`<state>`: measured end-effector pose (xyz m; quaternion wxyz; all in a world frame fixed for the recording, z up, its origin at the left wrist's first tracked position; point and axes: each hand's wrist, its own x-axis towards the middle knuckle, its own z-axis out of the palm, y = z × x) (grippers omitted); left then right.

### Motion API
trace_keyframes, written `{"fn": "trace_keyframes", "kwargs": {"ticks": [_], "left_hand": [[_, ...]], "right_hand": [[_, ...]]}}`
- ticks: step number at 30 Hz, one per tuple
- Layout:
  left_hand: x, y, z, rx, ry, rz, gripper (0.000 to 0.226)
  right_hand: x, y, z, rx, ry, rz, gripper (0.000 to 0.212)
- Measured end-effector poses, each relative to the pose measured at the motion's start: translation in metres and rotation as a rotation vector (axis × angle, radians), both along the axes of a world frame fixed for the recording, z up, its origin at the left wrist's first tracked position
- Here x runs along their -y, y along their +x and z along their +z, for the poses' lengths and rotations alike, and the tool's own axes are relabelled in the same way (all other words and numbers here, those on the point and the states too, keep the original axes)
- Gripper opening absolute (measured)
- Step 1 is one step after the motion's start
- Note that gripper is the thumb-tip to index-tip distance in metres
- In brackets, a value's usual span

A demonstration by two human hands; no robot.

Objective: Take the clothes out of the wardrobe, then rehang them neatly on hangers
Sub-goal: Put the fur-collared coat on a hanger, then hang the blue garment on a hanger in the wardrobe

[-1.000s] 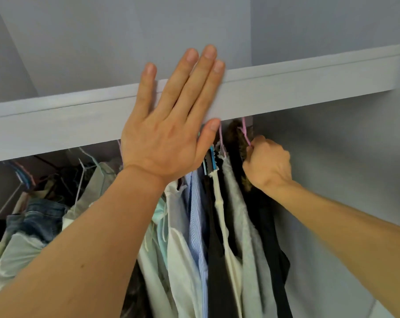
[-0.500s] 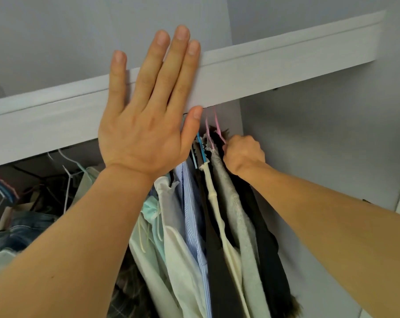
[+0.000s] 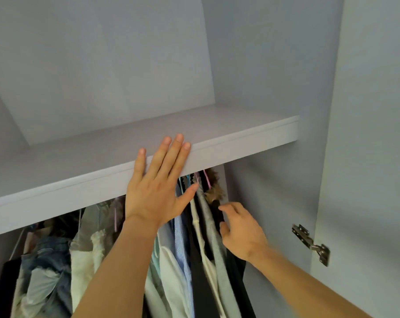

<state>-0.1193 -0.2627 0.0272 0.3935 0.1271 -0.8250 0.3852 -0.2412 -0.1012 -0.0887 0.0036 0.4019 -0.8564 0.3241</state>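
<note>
Flatly, our left hand (image 3: pixel 157 191) presses straight fingers (image 3: pixel 175 154) on the smooth grey shelf (image 3: pixel 240 152) edge, gripping nothing. Our right hand (image 3: pixel 242 230) is loose and empty, fingertips (image 3: pixel 222 207) at the black garment (image 3: pixel 238 271) with its tufted fur collar (image 3: pixel 214 191), hanging beside a soft grey knit (image 3: pixel 211 228) under the shelf

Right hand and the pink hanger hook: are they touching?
Apart. The head view shows the right hand open below the pink hanger hook, with brown fur trim between them.

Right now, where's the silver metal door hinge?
The hinge sits far right in the head view, below the grey shelf, right of the right hand.
</note>
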Motion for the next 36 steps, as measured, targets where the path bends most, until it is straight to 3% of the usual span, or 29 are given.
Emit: {"fn": "trace_keyframes", "kwargs": {"ticks": [6,13,17,20,25,29,33,36], "left_hand": [[-0.030,0.012,0.011,0.179,0.225,0.120,0.094],[-0.052,0.030,0.038,0.363,0.481,0.120,0.099],[-0.088,0.049,0.020,0.432,0.606,-0.117,0.086],[-0.146,0.073,-0.036,0.468,0.654,-0.351,0.080],[-0.275,0.106,-0.149,0.693,0.739,-0.673,0.071],[-0.384,0.125,-0.213,0.970,0.853,-0.777,0.067],[-0.484,0.142,-0.238,1.207,0.836,-0.872,0.062],[-0.539,0.143,-0.242,1.275,0.811,-0.916,0.057]], "right_hand": [[-0.098,0.073,0.015,-0.018,-0.007,-0.002,0.039],[-0.212,0.155,0.032,0.015,-0.127,-0.168,0.036],[-0.279,0.201,0.021,0.101,-0.216,-0.302,0.035],[-0.330,0.236,0.001,0.146,-0.220,-0.413,0.034],[-0.417,0.297,-0.038,0.210,-0.160,-0.673,0.033],[-0.483,0.345,-0.063,0.257,-0.036,-0.942,0.035],[-0.545,0.390,-0.081,0.348,-0.021,-1.191,0.038],[-0.578,0.411,-0.089,0.341,-0.043,-1.327,0.038]]}}
